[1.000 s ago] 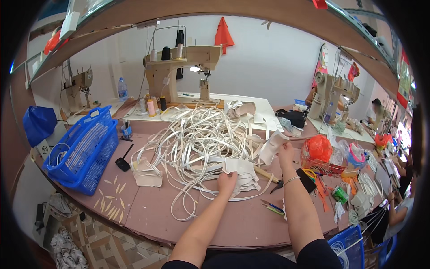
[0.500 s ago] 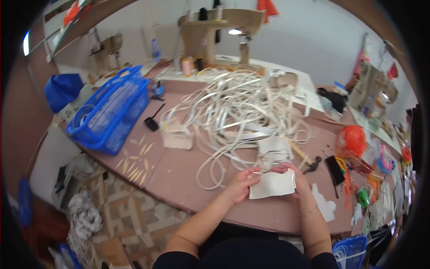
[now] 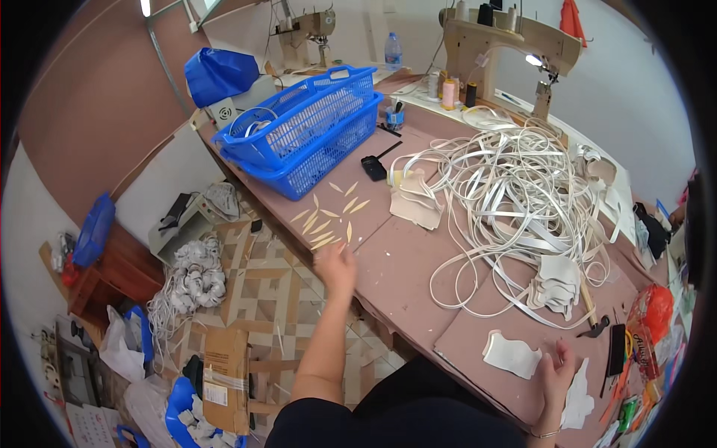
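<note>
My left hand point(image 3: 336, 267) reaches to the table's left edge, at the near end of a scatter of slim, pale yellow leaf-shaped pieces point(image 3: 349, 233). Its fingers look drawn together, and whatever is between them cannot be made out. At the lower right, my right hand point(image 3: 556, 375) is open, fingers apart. Just left of it lies a wavy-edged white panel point(image 3: 512, 355), flat on the table. Another white cut piece point(image 3: 577, 403) lies partly behind my right wrist. Beyond the panel is a stack of similar pale panels point(image 3: 556, 285).
A large tangle of white strips point(image 3: 515, 194) covers the table's middle. Stacked blue baskets point(image 3: 299, 142) stand at the far left, near a black brush-like tool point(image 3: 375, 167). A hammer point(image 3: 595, 321) lies at right. Sewing machines point(image 3: 515, 37) stand behind; a cardboard box point(image 3: 226, 381) is below left.
Both hands held the white panel before; now it lies on the table. My left hand has moved left to the leaf-shaped pieces, and the view has turned left.
</note>
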`<state>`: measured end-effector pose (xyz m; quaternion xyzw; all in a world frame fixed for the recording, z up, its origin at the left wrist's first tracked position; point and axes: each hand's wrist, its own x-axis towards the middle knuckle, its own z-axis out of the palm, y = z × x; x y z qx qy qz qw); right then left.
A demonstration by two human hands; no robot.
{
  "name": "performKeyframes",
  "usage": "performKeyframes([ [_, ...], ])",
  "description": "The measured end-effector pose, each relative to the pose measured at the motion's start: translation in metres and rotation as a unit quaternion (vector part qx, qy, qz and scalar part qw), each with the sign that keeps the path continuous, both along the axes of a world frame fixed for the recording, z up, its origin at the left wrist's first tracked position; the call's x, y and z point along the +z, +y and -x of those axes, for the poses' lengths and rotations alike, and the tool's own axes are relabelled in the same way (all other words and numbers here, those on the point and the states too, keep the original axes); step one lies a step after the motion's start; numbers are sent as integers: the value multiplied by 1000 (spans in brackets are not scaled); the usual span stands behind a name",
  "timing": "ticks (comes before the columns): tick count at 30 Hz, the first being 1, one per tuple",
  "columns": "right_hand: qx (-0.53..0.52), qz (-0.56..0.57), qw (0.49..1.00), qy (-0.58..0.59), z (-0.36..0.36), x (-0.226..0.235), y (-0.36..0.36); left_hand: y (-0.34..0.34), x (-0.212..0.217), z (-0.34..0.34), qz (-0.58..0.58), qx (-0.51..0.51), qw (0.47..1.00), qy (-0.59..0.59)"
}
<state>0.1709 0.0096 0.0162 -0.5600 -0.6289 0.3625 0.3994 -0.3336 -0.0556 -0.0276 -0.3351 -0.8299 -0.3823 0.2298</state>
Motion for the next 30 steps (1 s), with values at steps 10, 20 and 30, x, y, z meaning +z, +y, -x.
performKeyframes([
  [10,18,-32,997,70,13,2,4,-24,-58,39,-250,6,875,-415],
  [20,145,215,887,382,93,35,-40,11,79,-228,-107,-491,854,137],
  [30,15,171,843,510,48,14,-58,27,65,-312,-102,-652,743,113],
])
